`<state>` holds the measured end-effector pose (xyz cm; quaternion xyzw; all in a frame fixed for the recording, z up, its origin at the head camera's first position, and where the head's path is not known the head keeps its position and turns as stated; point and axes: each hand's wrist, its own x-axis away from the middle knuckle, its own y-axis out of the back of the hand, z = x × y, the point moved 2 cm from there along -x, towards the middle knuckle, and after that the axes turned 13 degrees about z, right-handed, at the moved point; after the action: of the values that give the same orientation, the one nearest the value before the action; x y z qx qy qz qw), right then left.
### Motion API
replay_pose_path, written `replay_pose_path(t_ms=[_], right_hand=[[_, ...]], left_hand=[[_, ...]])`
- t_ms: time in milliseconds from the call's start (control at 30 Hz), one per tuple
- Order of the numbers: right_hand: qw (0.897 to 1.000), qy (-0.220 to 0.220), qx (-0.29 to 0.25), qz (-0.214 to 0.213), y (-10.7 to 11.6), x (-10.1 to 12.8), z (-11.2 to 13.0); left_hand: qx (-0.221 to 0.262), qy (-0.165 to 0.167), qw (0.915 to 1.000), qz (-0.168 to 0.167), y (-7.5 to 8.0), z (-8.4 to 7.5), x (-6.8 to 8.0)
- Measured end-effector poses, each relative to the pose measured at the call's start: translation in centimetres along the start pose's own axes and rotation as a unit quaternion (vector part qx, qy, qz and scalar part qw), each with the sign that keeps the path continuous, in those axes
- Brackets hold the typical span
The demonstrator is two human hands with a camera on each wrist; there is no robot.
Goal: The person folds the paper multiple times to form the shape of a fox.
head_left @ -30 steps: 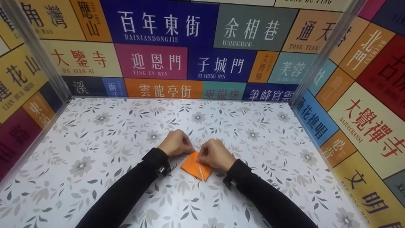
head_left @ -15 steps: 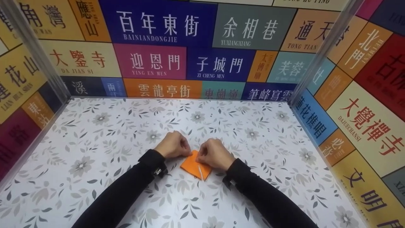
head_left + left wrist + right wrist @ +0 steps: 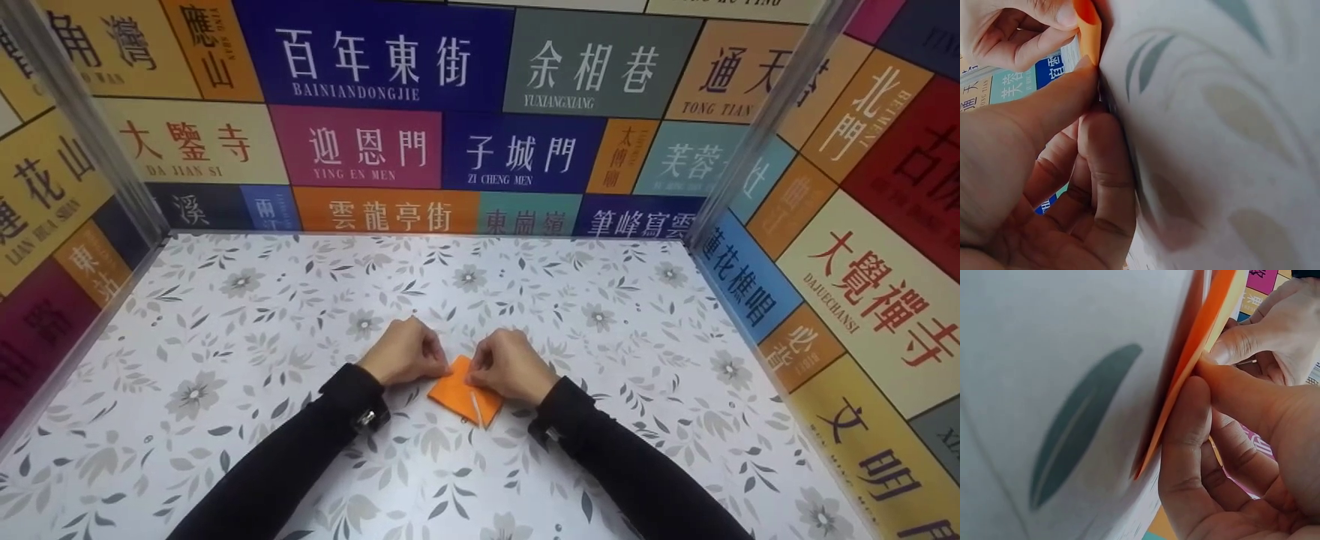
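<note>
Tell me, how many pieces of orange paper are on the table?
1. The folded orange paper lies between the left hand and the right hand, both pinching its far edge. Nothing seems hidden.

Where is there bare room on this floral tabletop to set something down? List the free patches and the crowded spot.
Free: the far strip of the floral tabletop below the sign-covered back wall, and the wide stretches along the left and right side walls. Crowded: the near centre, where the left hand and right hand work the folded orange paper, with both sleeves crossing the near edge.
</note>
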<state>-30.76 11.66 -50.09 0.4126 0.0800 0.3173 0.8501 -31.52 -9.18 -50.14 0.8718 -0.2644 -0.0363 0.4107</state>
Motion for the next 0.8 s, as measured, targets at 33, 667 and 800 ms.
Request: replay_pose_path(t_ms=[33,667,800], right_hand=[[1.0,-0.002,0.0,0.0,0.0,0.0,0.0],[1.0,0.008,0.006,-0.008,0.1,0.2,0.2],[1.0,0.015,0.011,-0.015,0.0,0.3,0.2]], left_hand=[[-0.001,-0.001,1.0,0.001,0.0,0.0,0.1],[-0.006,-0.014,0.9998,-0.01,-0.8,0.3,3.5],[-0.018,-0.017,0.9996,-0.012,-1.1,0.4,4.3]])
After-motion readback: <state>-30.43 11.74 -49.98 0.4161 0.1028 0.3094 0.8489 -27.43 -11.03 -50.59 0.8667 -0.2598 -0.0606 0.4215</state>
